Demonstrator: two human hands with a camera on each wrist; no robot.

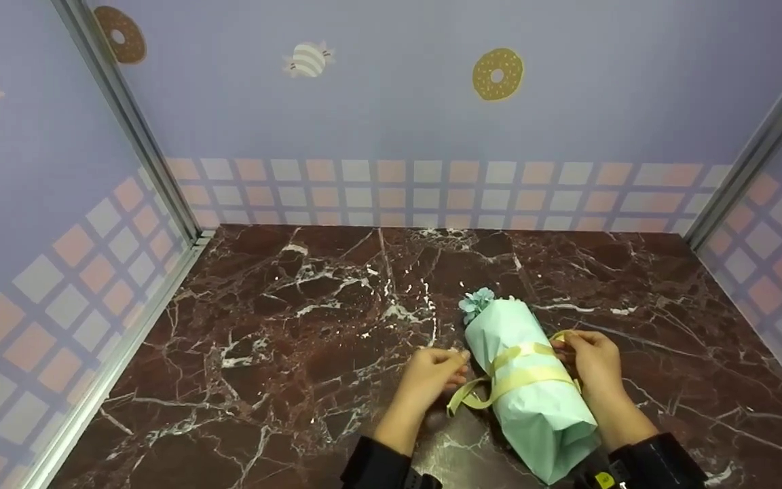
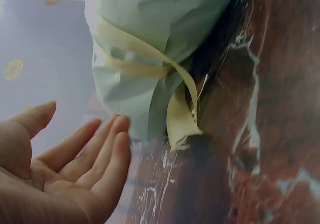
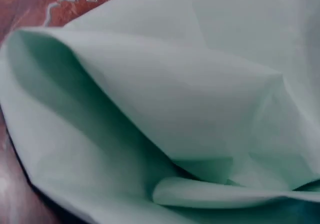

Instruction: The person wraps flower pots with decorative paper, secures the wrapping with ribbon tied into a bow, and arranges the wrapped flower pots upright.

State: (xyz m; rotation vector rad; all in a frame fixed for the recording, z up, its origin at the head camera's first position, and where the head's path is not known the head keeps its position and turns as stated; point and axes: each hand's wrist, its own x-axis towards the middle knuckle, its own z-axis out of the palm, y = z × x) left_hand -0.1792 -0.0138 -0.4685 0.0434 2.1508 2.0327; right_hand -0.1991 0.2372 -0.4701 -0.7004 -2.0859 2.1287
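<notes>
A bouquet wrapped in pale green paper [image 1: 523,326] lies at a slant on the table, a blue flower [image 1: 478,303] showing at its far end. Yellow ribbon [image 1: 533,377] circles the wrap in two bands; a loose end [image 2: 181,119] sticks out on the left. Beside that end is my left hand [image 1: 432,373], fingers loosely bent and apart from the ribbon in the left wrist view. At the bouquet's right side my right hand [image 1: 593,360] pinches a yellow piece of the ribbon. Folded paper [image 3: 165,94] fills the right wrist view, which leaves the right hand out.
Dark red marbled tabletop [image 1: 262,353] lies under everything. A lilac back wall [image 1: 391,122] with pastel squares and side walls on metal posts [image 1: 133,122] enclose it.
</notes>
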